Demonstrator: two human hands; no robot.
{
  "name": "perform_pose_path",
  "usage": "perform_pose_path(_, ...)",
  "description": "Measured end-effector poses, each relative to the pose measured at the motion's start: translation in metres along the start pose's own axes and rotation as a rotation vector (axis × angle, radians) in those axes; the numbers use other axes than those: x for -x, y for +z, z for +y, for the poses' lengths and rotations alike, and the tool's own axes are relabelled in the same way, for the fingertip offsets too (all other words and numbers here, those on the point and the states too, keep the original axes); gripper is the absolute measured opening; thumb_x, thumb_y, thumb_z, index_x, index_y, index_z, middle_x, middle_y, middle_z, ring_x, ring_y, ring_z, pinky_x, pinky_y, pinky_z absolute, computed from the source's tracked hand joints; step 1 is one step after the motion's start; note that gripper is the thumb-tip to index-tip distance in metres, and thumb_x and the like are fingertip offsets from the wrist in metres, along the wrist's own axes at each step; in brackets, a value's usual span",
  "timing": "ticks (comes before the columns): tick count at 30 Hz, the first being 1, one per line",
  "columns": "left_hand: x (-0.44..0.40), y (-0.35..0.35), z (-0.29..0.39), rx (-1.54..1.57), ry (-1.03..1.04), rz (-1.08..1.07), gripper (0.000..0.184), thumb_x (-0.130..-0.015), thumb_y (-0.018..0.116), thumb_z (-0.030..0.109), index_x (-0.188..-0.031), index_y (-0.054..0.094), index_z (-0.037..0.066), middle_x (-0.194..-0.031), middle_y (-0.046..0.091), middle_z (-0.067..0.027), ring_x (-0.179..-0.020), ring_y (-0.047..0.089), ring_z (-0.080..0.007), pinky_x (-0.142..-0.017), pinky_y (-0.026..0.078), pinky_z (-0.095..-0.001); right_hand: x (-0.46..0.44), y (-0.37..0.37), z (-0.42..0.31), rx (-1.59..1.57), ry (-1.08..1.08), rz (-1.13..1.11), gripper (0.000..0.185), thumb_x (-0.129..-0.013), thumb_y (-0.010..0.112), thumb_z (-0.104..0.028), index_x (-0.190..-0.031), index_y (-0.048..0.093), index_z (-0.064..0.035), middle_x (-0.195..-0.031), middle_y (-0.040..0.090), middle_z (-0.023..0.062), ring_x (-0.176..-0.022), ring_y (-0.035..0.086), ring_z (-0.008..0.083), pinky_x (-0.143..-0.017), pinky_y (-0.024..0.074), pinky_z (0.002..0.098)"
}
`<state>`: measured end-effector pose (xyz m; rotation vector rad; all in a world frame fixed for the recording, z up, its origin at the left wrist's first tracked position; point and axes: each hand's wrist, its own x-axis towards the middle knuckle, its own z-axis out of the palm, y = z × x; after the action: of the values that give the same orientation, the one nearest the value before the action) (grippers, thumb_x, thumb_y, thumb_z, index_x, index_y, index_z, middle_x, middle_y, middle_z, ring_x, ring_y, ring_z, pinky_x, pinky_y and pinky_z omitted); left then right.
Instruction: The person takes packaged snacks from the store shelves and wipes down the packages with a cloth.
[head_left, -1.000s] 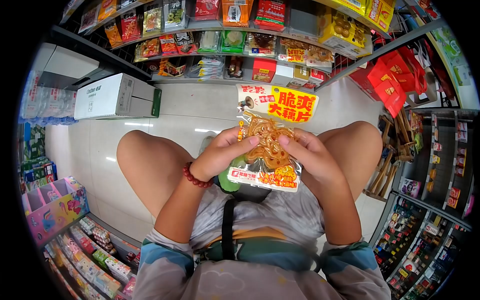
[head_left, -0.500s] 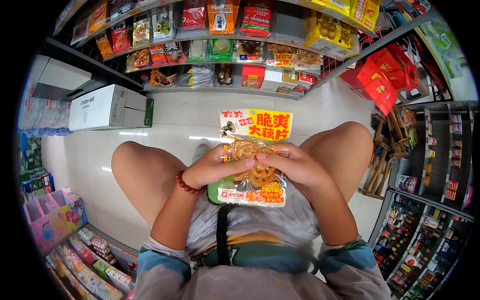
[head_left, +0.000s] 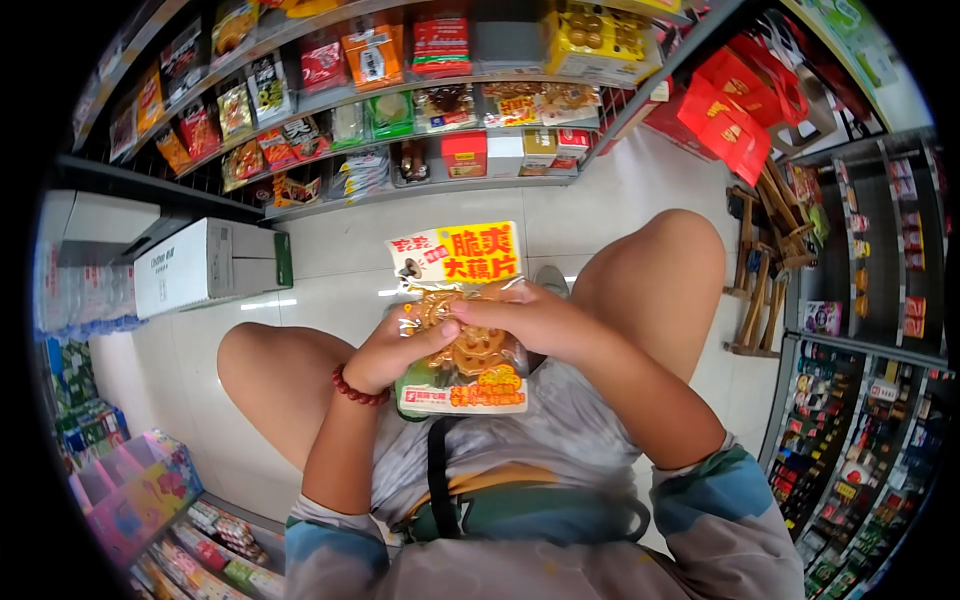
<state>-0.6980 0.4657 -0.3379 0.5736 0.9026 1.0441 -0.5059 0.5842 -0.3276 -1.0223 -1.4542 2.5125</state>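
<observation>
A clear snack packet of lotus root slices, with a yellow and white printed top, is held upright over my lap. My left hand grips its left side, thumb pressed on the front. From the other side my right hand clasps it, its thumb lying across the middle of the slices. The fingers of both hands are mostly hidden behind the packet. A dark red bead bracelet circles my left wrist.
Shelves of packaged snacks curve across the front. White cartons stand at left, above a colourful display box. Red bags and wooden stools are at right, beside more stocked racks.
The packet and both hands have shifted left in view, and the packet leans slightly differently. My right thumb reaches farther across its front. The surroundings have turned a little with the camera.
</observation>
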Motion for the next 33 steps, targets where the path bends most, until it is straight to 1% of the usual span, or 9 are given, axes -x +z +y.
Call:
perform_pose_path(7, 0.002, 0.004, -0.003, 0.050, -0.025, 0.077, 0.050, -0.101, 0.066, 0.019, -0.143, 0.048, -0.001, -0.128, 0.064, -0.0123, -0.116, 0.064, -0.0214, -0.100, 0.053, -0.0362, 0.003, 0.005, -0.009, 0.001, 0.076, -0.006, 0.051, -0.097, 0.063, -0.054, -0.089, 0.069, -0.0045, -0.061, 0.060, 0.0016, -0.041, 0.049, 0.0092, -0.039, 0.0390, 0.0260)
perform_pose_path(8, 0.002, 0.007, -0.001, 0.121, -0.014, 0.107, 0.050, -0.100, 0.066, 0.017, -0.142, 0.047, -0.002, -0.129, 0.064, -0.0139, -0.117, 0.065, -0.0234, -0.100, 0.053, -0.0377, -0.001, 0.010, -0.001, -0.018, 0.023, 0.052, 0.065, -0.098, 0.054, -0.065, -0.079, 0.066, -0.0036, -0.055, 0.057, 0.0029, -0.039, 0.049, 0.0116, -0.038, 0.0382, 0.0279)
perform_pose_path(9, 0.002, 0.010, -0.001, 0.192, -0.003, 0.140, 0.050, -0.099, 0.065, 0.015, -0.142, 0.047, -0.002, -0.129, 0.064, -0.0155, -0.117, 0.065, -0.0253, -0.101, 0.053, -0.0392, 0.001, 0.009, 0.000, -0.030, 0.017, 0.064, 0.065, -0.098, 0.054, -0.065, -0.079, 0.066, -0.0036, -0.055, 0.057, 0.0029, -0.039, 0.049, 0.0116, -0.038, 0.0382, 0.0279)
perform_pose_path(12, -0.001, 0.012, -0.003, 0.181, -0.036, 0.105, 0.050, -0.099, 0.063, 0.013, -0.143, 0.045, -0.002, -0.129, 0.064, -0.0178, -0.117, 0.066, -0.0282, -0.101, 0.054, -0.0415, 0.008, 0.005, 0.000, 0.066, 0.028, 0.104, 0.085, -0.099, 0.031, -0.076, -0.061, 0.058, -0.0056, -0.043, 0.047, 0.0038, -0.036, 0.048, 0.0146, -0.036, 0.0360, 0.0303)
perform_pose_path(16, -0.010, 0.013, -0.016, 0.154, -0.077, 0.051, 0.051, -0.100, 0.062, 0.014, -0.144, 0.044, -0.002, -0.130, 0.063, -0.0183, -0.116, 0.066, -0.0288, -0.100, 0.054, -0.0423, 0.012, -0.005, 0.015, 0.010, 0.024, 0.163, 0.081, -0.102, 0.029, -0.070, -0.070, 0.062, -0.0033, -0.044, 0.048, 0.0044, -0.035, 0.048, 0.0157, -0.035, 0.0363, 0.0311)
perform_pose_path(18, -0.013, 0.029, -0.016, 0.151, -0.066, 0.020, 0.050, -0.100, 0.061, 0.015, -0.144, 0.044, -0.002, -0.132, 0.063, -0.0182, -0.117, 0.066, -0.0287, -0.101, 0.054, -0.0420, 0.019, -0.011, 0.020, -0.109, 0.039, 0.131, 0.072, -0.106, 0.031, -0.062, -0.087, 0.067, -0.0021, -0.053, 0.057, 0.0058, -0.038, 0.052, 0.0143, -0.037, 0.0404, 0.0283)
perform_pose_path(24, -0.023, 0.047, -0.016, 0.083, -0.101, -0.065, 0.049, -0.102, 0.060, 0.016, -0.144, 0.044, -0.002, -0.132, 0.063, -0.0165, -0.118, 0.065, -0.0267, -0.101, 0.054, -0.0410, 0.040, -0.024, 0.024, -0.159, 0.141, 0.165, 0.056, -0.105, 0.030, -0.046, -0.092, 0.064, -0.0036, -0.057, 0.057, 0.0065, -0.036, 0.048, 0.0169, -0.038, 0.0416, 0.0338)
perform_pose_path(28, -0.031, 0.062, -0.019, 0.051, -0.105, -0.059, 0.047, -0.102, 0.061, 0.017, -0.142, 0.046, -0.002, -0.130, 0.064, -0.0153, -0.117, 0.066, -0.0248, -0.100, 0.054, -0.0393, 0.054, -0.030, 0.027, -0.204, 0.149, 0.216, 0.054, -0.105, 0.029, -0.044, -0.092, 0.064, -0.0044, -0.059, 0.057, 0.0063, -0.040, 0.050, 0.0162, -0.041, 0.0433, 0.0343)
perform_pose_path(33, -0.036, 0.060, -0.019, -0.033, -0.123, 0.000, 0.035, -0.102, 0.065, 0.019, -0.132, 0.057, 0.002, -0.114, 0.070, -0.0075, -0.090, 0.068, -0.0117, -0.076, 0.055, -0.0251, 0.073, -0.035, 0.023, -0.110, 0.043, 0.252, 0.063, -0.104, 0.038, -0.059, -0.094, 0.068, -0.0045, -0.070, 0.065, 0.0072, -0.051, 0.057, 0.0132, -0.044, 0.0441, 0.0294)
